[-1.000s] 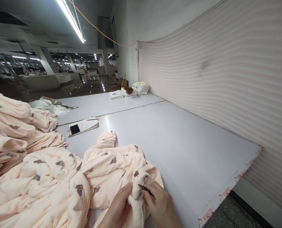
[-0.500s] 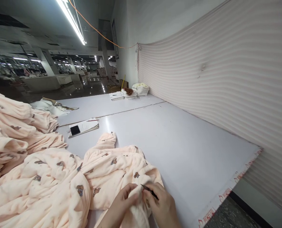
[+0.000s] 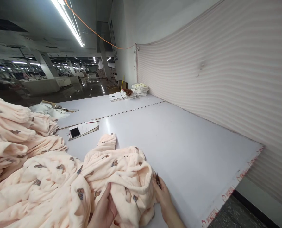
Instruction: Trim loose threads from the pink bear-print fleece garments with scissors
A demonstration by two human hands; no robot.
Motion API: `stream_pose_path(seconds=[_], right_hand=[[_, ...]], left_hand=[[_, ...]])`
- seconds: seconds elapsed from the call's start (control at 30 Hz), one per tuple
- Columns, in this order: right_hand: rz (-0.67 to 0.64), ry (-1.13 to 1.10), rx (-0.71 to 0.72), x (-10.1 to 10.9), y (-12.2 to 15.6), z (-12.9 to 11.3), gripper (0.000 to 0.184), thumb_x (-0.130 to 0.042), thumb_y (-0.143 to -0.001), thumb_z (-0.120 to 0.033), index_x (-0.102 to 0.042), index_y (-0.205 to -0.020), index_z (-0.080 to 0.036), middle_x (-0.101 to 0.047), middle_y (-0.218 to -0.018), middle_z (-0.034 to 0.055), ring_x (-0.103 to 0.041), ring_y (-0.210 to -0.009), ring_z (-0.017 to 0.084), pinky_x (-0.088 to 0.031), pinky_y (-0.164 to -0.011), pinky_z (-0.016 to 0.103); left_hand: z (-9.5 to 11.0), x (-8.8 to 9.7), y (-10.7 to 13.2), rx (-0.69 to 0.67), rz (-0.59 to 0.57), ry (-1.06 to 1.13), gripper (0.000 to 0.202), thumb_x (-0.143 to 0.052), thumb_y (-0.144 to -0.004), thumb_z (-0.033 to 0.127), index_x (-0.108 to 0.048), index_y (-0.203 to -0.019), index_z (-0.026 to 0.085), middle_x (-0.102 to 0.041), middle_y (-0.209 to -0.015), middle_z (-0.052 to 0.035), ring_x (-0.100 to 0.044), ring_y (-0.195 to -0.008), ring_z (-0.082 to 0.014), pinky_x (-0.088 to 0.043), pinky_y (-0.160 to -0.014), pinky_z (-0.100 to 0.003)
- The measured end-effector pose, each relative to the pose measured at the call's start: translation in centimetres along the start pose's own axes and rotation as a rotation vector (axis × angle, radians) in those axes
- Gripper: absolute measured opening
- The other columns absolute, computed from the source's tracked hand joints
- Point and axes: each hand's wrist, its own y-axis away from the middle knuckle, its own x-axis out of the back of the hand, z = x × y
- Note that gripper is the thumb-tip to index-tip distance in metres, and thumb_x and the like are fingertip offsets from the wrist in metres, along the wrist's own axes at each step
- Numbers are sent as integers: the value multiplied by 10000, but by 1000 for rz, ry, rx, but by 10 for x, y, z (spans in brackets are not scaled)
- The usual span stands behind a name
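Observation:
A pale peach fleece garment [image 3: 122,177] with small brown-and-blue bear prints lies bunched in front of me, its rounded opening facing up on the right. My left hand [image 3: 105,207] rests against its near left side, thumb stretched up and apart from the fingers, which are partly hidden by the cloth. At the garment's right edge, my right hand [image 3: 163,196] is closed around small dark thread snips [image 3: 158,180], blades pointing up. Its fingertips touch the fabric there. More of the same printed fleece [image 3: 48,186] is heaped on the left.
A pale table [image 3: 190,152] stretches ahead and right. On it are a clipboard with papers [image 3: 86,127] and a black phone [image 3: 74,132], white cloth scraps [image 3: 47,109], and folded stacks [image 3: 140,90] at the far end. A striped fabric sheet [image 3: 214,79] hangs along the right.
My hands have moved apart, the left one leftward and the right one to the garment's right edge. The pinched fold has been let go, and the garment's opening now spreads between them.

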Motion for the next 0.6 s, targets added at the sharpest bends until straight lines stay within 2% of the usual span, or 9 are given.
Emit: stream_pose_path(seconds=[0.1,0.17,0.23,0.3,0.37,0.47,0.53,0.6], right_hand=[[-149,-179,-15,-24,5,-5,443,-603,-811,-410,-588,-1199,-197,-676,-1146,86,-631,-1071,232,-502,-918,365],[-198,-253,-19,-41,13,-14,430,-634,-793,-371,-597,-1188,-202,-669,-1163,80,-615,-1100,227,-474,-962,358],[-198,-232,-3,-51,21,-21,420,-662,-770,-340,-613,-1167,-211,-656,-1184,74,-600,-1120,232,-460,-981,356],[-214,-194,6,-55,26,-23,452,-677,-752,-303,-600,-1191,-231,-639,-1212,64,-587,-1134,233,-458,-983,350],[-246,-139,21,-52,27,-24,463,-653,-761,-273,-577,-1217,-245,-645,-1186,51,-598,-1111,221,-477,-953,331],[-243,2,122,-39,24,-26,351,-590,-791,-242,-591,-1141,-223,-678,-966,30,-642,-979,196,-500,-894,307],[-224,97,199,-28,23,-34,250,-587,-782,-225,-611,-1030,-210,-658,-850,17,-643,-903,195,-500,-871,305],[-247,205,268,-18,27,-46,205,-597,-771,-212,-625,-974,-214,-653,-879,29,-631,-904,203,-500,-855,301]], left_hand=[[5,-18,11,23,-146,-78,539,-581,-825,453,-493,-1279,176,-621,-1254,-127,-516,-1222,-299,-418,-1000,-424],[4,-33,18,-98,-178,-270,609,-707,-721,422,-529,-1251,179,-583,-1306,-123,-456,-1272,-313,-366,-1052,-413],[2,-42,19,-254,-144,-467,689,-817,-589,329,-556,-1205,162,-601,-1276,-130,-467,-1252,-340,-361,-1056,-407],[-1,-44,16,-290,-53,-522,670,-818,-573,273,-552,-1175,150,-644,-1200,-136,-524,-1188,-353,-408,-1008,-420],[-3,-39,13,-188,-38,-413,592,-760,-642,238,-532,-1182,156,-677,-1137,-135,-580,-1122,-342,-463,-937,-425],[0,-28,15,-5,-167,-152,557,-749,-649,212,-554,-1167,147,-724,-1014,-138,-647,-1012,-334,-511,-844,-418],[3,-23,19,54,-212,-38,543,-778,-622,232,-592,-1121,124,-741,-942,-144,-669,-958,-337,-522,-812,-416],[7,-21,24,66,-204,3,530,-800,-606,263,-619,-1080,108,-744,-920,-153,-677,-939,-337,-527,-802,-409]])
